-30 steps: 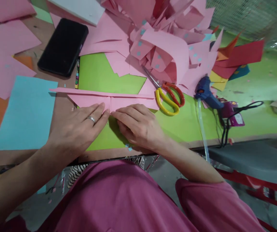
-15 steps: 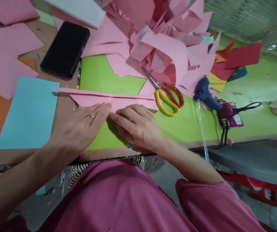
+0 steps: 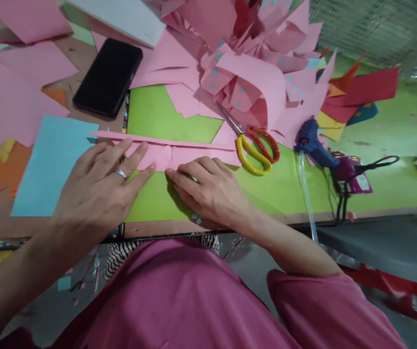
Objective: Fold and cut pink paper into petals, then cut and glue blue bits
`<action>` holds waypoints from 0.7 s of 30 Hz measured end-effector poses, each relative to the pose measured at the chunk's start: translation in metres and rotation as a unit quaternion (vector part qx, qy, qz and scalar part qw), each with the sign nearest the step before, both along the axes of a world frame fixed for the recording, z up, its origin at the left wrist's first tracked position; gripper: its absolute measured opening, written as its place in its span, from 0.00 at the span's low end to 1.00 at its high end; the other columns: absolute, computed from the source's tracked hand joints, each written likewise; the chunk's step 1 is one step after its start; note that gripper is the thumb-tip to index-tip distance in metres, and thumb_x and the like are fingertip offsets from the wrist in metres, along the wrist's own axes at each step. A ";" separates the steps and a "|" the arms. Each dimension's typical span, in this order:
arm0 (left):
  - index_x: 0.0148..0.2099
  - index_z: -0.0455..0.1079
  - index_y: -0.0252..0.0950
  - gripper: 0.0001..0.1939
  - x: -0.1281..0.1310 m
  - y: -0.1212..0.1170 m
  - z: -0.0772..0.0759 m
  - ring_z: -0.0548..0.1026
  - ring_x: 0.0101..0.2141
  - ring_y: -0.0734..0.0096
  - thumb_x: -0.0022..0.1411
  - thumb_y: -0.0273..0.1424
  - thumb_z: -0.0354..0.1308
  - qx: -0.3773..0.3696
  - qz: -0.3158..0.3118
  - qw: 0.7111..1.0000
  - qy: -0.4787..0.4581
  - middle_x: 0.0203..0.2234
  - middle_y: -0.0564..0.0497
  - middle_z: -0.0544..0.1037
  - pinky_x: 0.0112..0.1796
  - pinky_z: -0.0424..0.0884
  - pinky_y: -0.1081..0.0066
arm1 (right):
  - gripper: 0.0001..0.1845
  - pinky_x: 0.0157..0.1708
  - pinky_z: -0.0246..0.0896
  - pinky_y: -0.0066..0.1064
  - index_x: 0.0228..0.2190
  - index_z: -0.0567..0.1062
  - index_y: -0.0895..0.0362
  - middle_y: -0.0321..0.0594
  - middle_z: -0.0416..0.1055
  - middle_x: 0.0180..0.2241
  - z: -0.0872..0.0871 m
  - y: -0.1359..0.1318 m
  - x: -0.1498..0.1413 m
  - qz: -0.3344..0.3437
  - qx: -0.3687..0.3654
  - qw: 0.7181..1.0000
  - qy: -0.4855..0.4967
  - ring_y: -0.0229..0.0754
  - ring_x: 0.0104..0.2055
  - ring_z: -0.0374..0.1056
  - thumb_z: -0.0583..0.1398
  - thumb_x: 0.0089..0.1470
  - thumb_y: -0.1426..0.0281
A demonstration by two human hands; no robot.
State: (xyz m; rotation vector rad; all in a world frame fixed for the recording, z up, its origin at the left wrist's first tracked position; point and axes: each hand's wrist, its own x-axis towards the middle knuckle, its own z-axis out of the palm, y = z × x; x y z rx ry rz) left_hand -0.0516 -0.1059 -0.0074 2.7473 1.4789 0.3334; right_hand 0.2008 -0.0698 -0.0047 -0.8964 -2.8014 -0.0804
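Observation:
A folded strip of pink paper lies across the green surface, with a long crease and a short upright crease near its middle. My left hand, a ring on one finger, is open. Its spread fingertips touch the left part of the strip. Fingers curled close together, my right hand holds down the strip's lower edge right of the middle crease; its fingertips are partly hidden. Scissors with one yellow and one red handle lie just past the strip's right end.
A light blue sheet lies left of my left hand. Behind it is a black phone. Pink paper pieces are heaped at the back. On the right are a blue glue gun with a clear glue stick and a purple object.
My left hand has slid left along the strip, away from the middle crease, and its fingers have spread. My right hand stays in place. The view has shifted slightly.

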 end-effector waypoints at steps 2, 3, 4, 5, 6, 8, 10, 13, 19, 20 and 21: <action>0.63 0.68 0.33 0.22 -0.008 0.001 -0.001 0.63 0.66 0.43 0.69 0.23 0.51 -0.023 0.018 1.000 -0.007 0.67 0.39 0.66 0.60 0.64 0.41 | 0.15 0.39 0.56 0.40 0.52 0.75 0.59 0.43 0.77 0.41 -0.001 0.000 0.000 -0.003 0.004 1.000 0.008 0.46 0.41 0.62 0.54 0.69 0.69; 0.63 0.68 0.30 0.22 -0.011 0.002 -0.003 0.66 0.65 0.43 0.69 0.24 0.51 -0.023 0.032 0.999 -0.019 0.65 0.36 0.69 0.59 0.66 0.42 | 0.16 0.40 0.56 0.40 0.52 0.75 0.58 0.43 0.77 0.41 -0.001 0.000 0.000 -0.004 0.006 1.000 0.014 0.46 0.41 0.62 0.54 0.69 0.70; 0.62 0.68 0.29 0.21 -0.012 0.004 -0.004 0.69 0.62 0.44 0.70 0.25 0.51 -0.019 0.041 0.998 -0.032 0.62 0.35 0.72 0.58 0.68 0.45 | 0.16 0.40 0.56 0.39 0.53 0.75 0.58 0.43 0.77 0.41 -0.002 0.000 0.000 -0.004 0.005 1.000 0.018 0.46 0.41 0.62 0.54 0.69 0.70; 0.61 0.70 0.29 0.20 -0.012 0.005 -0.006 0.73 0.59 0.46 0.70 0.26 0.51 -0.008 0.050 0.998 -0.044 0.60 0.35 0.75 0.56 0.70 0.47 | 0.16 0.40 0.56 0.40 0.53 0.75 0.58 0.43 0.77 0.41 -0.003 0.000 0.001 -0.003 0.003 1.000 0.022 0.46 0.41 0.62 0.54 0.69 0.70; 0.59 0.71 0.30 0.19 -0.009 0.006 -0.007 0.75 0.56 0.48 0.71 0.28 0.51 0.007 0.055 0.997 -0.055 0.57 0.37 0.78 0.54 0.71 0.50 | 0.16 0.40 0.56 0.40 0.53 0.74 0.58 0.43 0.77 0.41 -0.004 0.001 0.001 -0.003 0.000 1.000 0.024 0.46 0.41 0.62 0.54 0.68 0.70; 0.56 0.74 0.32 0.16 0.000 0.008 -0.008 0.78 0.49 0.51 0.72 0.30 0.51 0.041 0.055 0.996 -0.058 0.52 0.39 0.81 0.49 0.74 0.52 | 0.16 0.41 0.56 0.40 0.54 0.74 0.58 0.44 0.76 0.42 -0.004 0.001 0.001 -0.002 -0.007 1.000 0.025 0.47 0.42 0.62 0.53 0.69 0.70; 0.54 0.75 0.31 0.16 0.010 0.011 -0.007 0.79 0.45 0.52 0.72 0.30 0.50 0.061 0.037 0.996 -0.053 0.47 0.40 0.82 0.46 0.74 0.53 | 0.17 0.41 0.56 0.40 0.55 0.73 0.59 0.45 0.76 0.42 -0.005 0.001 0.001 -0.005 -0.011 1.000 0.028 0.47 0.42 0.62 0.53 0.69 0.70; 0.55 0.75 0.30 0.16 0.022 0.014 -0.003 0.79 0.42 0.54 0.73 0.29 0.49 0.061 0.030 0.996 -0.052 0.44 0.41 0.83 0.47 0.73 0.54 | 0.18 0.40 0.56 0.40 0.56 0.71 0.61 0.46 0.77 0.42 -0.006 0.001 0.001 -0.009 -0.017 0.999 0.041 0.46 0.41 0.62 0.53 0.69 0.70; 0.55 0.75 0.35 0.17 0.030 0.018 0.001 0.79 0.42 0.59 0.74 0.29 0.48 0.015 0.068 0.994 -0.080 0.43 0.44 0.84 0.43 0.73 0.62 | 0.17 0.41 0.57 0.39 0.53 0.73 0.63 0.45 0.77 0.42 -0.005 0.001 0.002 -0.010 -0.031 0.997 0.063 0.46 0.41 0.63 0.53 0.70 0.68; 0.54 0.76 0.35 0.16 0.030 0.019 0.001 0.79 0.42 0.60 0.74 0.29 0.48 0.013 0.065 0.994 -0.088 0.43 0.45 0.84 0.42 0.74 0.63 | 0.17 0.41 0.57 0.39 0.52 0.73 0.63 0.45 0.77 0.42 -0.004 0.001 0.002 -0.010 -0.033 0.997 0.063 0.46 0.41 0.63 0.53 0.70 0.68; 0.53 0.76 0.35 0.16 0.030 0.020 0.001 0.79 0.42 0.61 0.74 0.29 0.48 0.014 0.061 0.993 -0.095 0.42 0.45 0.84 0.42 0.74 0.64 | 0.17 0.41 0.57 0.40 0.52 0.73 0.63 0.46 0.77 0.42 -0.004 0.001 0.002 -0.009 -0.036 0.997 0.062 0.46 0.41 0.64 0.53 0.70 0.68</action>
